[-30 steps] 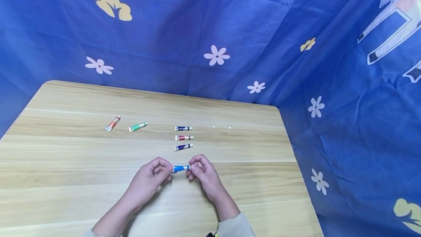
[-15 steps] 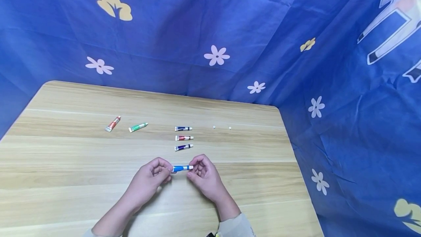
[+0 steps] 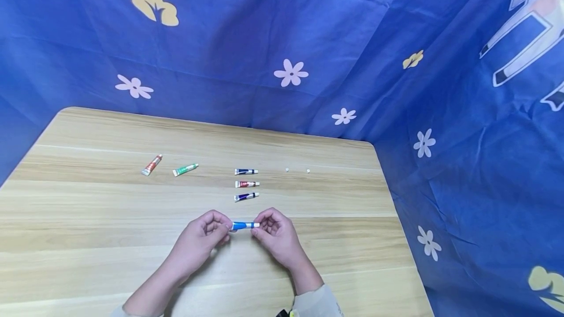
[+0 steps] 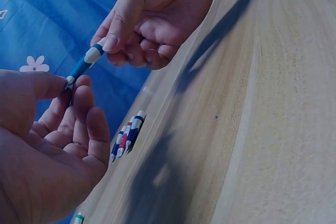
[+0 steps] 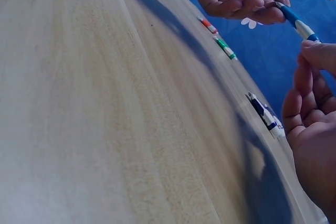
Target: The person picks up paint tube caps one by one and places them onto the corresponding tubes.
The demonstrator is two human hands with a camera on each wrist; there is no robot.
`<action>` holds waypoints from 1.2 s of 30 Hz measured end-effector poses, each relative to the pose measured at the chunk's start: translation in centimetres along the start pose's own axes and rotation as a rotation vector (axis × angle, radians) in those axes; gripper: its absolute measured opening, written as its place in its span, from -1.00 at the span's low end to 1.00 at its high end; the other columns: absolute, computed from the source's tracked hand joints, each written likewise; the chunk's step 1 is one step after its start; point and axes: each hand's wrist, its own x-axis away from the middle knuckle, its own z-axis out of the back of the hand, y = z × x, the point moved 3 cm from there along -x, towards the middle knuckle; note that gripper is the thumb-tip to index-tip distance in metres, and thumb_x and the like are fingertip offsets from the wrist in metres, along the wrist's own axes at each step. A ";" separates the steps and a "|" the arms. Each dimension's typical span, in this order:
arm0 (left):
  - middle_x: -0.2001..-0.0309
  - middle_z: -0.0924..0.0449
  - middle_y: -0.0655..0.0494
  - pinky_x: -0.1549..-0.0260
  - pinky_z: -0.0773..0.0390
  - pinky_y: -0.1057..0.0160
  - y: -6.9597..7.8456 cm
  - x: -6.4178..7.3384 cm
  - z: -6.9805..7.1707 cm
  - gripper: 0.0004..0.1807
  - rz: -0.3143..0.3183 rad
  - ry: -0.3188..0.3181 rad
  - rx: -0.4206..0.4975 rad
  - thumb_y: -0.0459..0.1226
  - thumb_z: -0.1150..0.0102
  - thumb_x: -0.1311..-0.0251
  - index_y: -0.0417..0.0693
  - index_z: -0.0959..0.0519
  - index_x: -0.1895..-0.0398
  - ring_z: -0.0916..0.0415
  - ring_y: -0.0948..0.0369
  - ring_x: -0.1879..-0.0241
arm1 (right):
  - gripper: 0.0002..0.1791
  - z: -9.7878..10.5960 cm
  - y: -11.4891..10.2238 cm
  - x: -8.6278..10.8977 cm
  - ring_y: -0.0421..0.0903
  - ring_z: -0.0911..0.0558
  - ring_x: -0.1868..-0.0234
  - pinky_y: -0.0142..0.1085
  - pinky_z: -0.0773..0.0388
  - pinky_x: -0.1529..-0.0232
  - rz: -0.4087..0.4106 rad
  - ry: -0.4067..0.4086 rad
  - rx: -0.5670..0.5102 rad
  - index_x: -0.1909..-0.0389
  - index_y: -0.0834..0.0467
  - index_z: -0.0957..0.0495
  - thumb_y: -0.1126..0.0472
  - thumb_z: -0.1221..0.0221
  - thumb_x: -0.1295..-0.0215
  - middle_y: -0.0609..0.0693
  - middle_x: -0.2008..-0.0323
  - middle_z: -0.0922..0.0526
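A small blue paint tube (image 3: 241, 225) is held level above the table, its white cap (image 3: 257, 225) pointing right. My left hand (image 3: 203, 233) pinches the flat tail end between thumb and forefinger. At the other end, the thumb and forefinger of my right hand (image 3: 276, 237) pinch the cap. The left wrist view shows the tube (image 4: 83, 67) stretched between both hands, the remaining right fingers loosely curled. Behind the hands lie a dark blue tube (image 3: 245, 171), a red tube (image 3: 246, 184) and a violet-blue tube (image 3: 246, 197), stacked in a column with caps to the right.
An orange-red tube (image 3: 152, 165) and a green tube (image 3: 185, 169) lie farther left on the wooden table (image 3: 110, 209). Two tiny white pieces (image 3: 287, 169) sit toward the back right. A blue patterned curtain (image 3: 229, 62) borders the back and right sides.
My right fingers shift slightly at the cap: they covered it a second ago, then loosened, and now more of the white cap shows. The left hand stays in place.
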 end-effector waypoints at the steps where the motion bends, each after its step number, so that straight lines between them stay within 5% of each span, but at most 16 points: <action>1: 0.23 -0.73 -0.01 0.21 -0.68 0.32 0.0 0.0 0.0 -0.82 0.000 -0.001 -0.001 -0.29 -0.25 -0.53 -0.22 -0.60 -0.03 -0.67 0.21 0.27 | -0.73 0.1 0.0 0.0 -0.31 -0.61 0.20 -0.51 -0.65 0.13 -0.007 0.004 0.005 0.05 0.43 -0.56 0.49 -0.37 -0.29 -0.08 0.23 -0.62; 7: 0.26 -0.73 0.04 0.33 -0.60 0.29 -0.3 -0.1 0.2 -0.79 -0.001 0.000 -0.008 -0.24 -0.27 -0.52 -0.21 -0.60 -0.04 -0.62 0.22 0.32 | -0.77 0.4 0.1 0.0 -0.31 -0.65 0.22 -0.49 -0.67 0.13 -0.029 0.018 0.014 0.05 0.39 -0.64 0.42 -0.40 -0.33 0.11 0.20 -0.70; 15: 0.25 -0.75 0.03 0.20 -0.64 0.30 -0.2 -0.1 0.3 -0.79 -0.006 0.002 -0.019 -0.23 -0.27 -0.53 -0.19 -0.60 -0.04 -0.65 0.20 0.27 | -0.79 0.4 0.3 -0.2 -0.36 -0.62 0.28 -0.52 -0.61 0.20 -0.026 0.005 0.040 0.05 0.38 -0.67 0.33 -0.37 -0.42 -0.04 0.25 -0.70; 24: 0.25 -0.75 0.03 0.20 -0.63 0.30 -0.2 -0.1 0.4 -0.79 -0.001 0.009 -0.024 -0.24 -0.27 -0.53 -0.18 -0.60 -0.04 -0.65 0.20 0.27 | -0.79 0.0 0.5 -0.1 -0.34 -0.59 0.29 -0.53 -0.57 0.21 -0.041 -0.003 0.080 0.04 0.37 -0.65 0.28 -0.33 -0.49 0.42 0.19 -0.68; 36: 0.22 -0.76 0.00 0.13 -0.67 0.33 -0.3 0.0 0.3 -0.80 -0.017 0.009 -0.026 -0.27 -0.31 -0.48 -0.21 -0.63 -0.02 -0.69 0.22 0.25 | -0.78 -0.4 0.3 0.1 -0.20 -0.63 0.23 -0.45 -0.63 0.12 -0.088 -0.019 0.080 0.01 0.35 -0.61 0.23 -0.20 -0.60 0.50 0.16 -0.67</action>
